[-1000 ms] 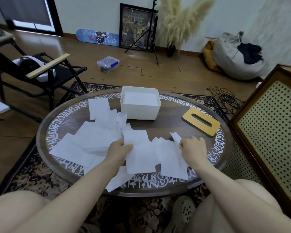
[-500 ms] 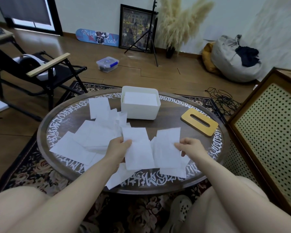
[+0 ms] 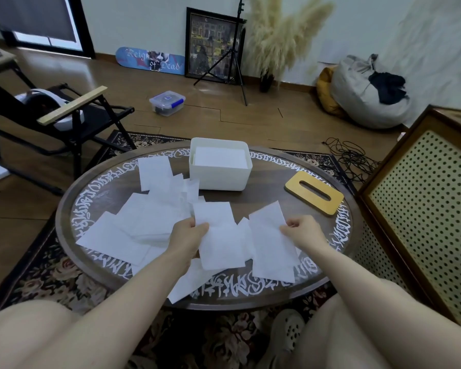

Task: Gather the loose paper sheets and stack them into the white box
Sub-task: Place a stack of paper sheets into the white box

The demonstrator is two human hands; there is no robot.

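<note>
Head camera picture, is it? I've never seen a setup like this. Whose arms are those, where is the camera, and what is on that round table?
No machine here: a person wears a camera on the head, looking down at their own arms. The left hand pinches one paper sheet; the right hand pinches another sheet. More loose sheets lie scattered on the round table. Behind them stands the white box, already holding stacked paper, and beside it lies a slotted wooden lid.
</note>
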